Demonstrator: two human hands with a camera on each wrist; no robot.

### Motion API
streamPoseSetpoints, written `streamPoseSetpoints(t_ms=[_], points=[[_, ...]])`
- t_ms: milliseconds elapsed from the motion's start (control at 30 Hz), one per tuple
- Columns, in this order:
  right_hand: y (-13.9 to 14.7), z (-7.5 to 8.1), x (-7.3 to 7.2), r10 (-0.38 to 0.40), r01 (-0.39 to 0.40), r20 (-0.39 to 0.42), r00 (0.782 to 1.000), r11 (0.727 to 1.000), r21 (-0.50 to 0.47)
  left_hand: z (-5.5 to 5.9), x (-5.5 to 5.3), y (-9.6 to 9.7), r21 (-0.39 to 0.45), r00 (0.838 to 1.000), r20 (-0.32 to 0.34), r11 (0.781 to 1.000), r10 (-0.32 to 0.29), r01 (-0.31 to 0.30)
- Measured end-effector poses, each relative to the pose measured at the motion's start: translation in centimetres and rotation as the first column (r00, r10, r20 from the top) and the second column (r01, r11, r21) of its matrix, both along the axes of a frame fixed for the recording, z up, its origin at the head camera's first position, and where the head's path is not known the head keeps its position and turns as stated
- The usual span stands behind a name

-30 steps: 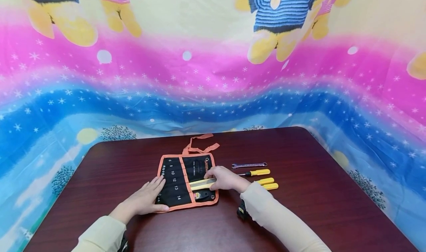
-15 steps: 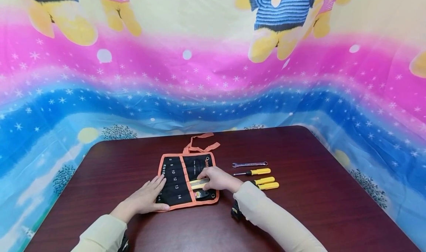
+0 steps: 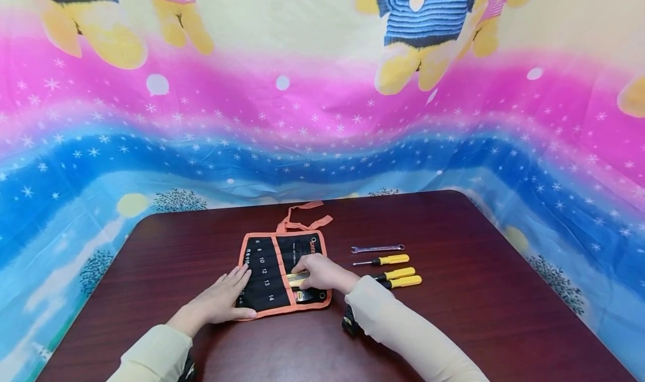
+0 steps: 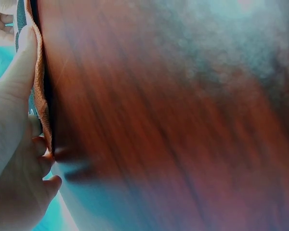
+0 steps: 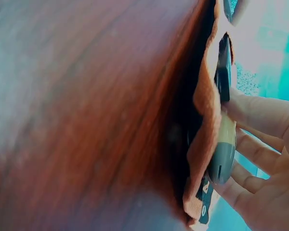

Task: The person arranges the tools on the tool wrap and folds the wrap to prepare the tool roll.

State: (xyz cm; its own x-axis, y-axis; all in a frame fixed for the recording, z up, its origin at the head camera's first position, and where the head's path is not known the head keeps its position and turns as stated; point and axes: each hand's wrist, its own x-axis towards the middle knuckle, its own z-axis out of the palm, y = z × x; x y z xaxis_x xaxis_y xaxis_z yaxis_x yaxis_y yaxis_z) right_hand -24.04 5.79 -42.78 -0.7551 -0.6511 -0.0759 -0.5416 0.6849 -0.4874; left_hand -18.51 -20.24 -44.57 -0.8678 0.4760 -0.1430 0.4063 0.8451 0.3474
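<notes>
A black tool pouch (image 3: 258, 287) with orange trim and printed size numbers lies unrolled on the table. My left hand (image 3: 221, 298) rests flat on its left part, thumb along the near edge; the left wrist view shows this thumb (image 4: 26, 55) on the orange border. With thumb and fingers, my right hand (image 3: 322, 273) pinches a yellow utility knife (image 3: 296, 280) whose left end sits in a pocket on the pouch's right half. Its dark grey end (image 5: 222, 161) shows in the right wrist view. Just nearer lies a black tool (image 3: 304, 297) with a small label, also pocketed.
Right of the pouch lie a small wrench (image 3: 378, 249) and several yellow-handled screwdrivers (image 3: 393, 260), two of them partly behind the right wrist. Orange tie straps (image 3: 302, 222) trail from the pouch's far edge. A printed curtain (image 3: 322, 107) hangs behind the table (image 3: 282, 348).
My right hand has moved left with the utility knife, which now goes deeper into the pouch pocket. More of the screwdrivers shows. My left hand has stayed in place.
</notes>
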Motion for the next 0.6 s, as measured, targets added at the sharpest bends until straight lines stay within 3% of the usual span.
streamPoseSetpoints(t_ms=[600], points=[[-0.82, -0.55, 0.22, -0.030, 0.030, -0.002, 1.000, 1.000, 0.009, 0.18, 0.05, 0.03, 0.010, 1.000, 0.003, 1.000, -0.017, 0.017]])
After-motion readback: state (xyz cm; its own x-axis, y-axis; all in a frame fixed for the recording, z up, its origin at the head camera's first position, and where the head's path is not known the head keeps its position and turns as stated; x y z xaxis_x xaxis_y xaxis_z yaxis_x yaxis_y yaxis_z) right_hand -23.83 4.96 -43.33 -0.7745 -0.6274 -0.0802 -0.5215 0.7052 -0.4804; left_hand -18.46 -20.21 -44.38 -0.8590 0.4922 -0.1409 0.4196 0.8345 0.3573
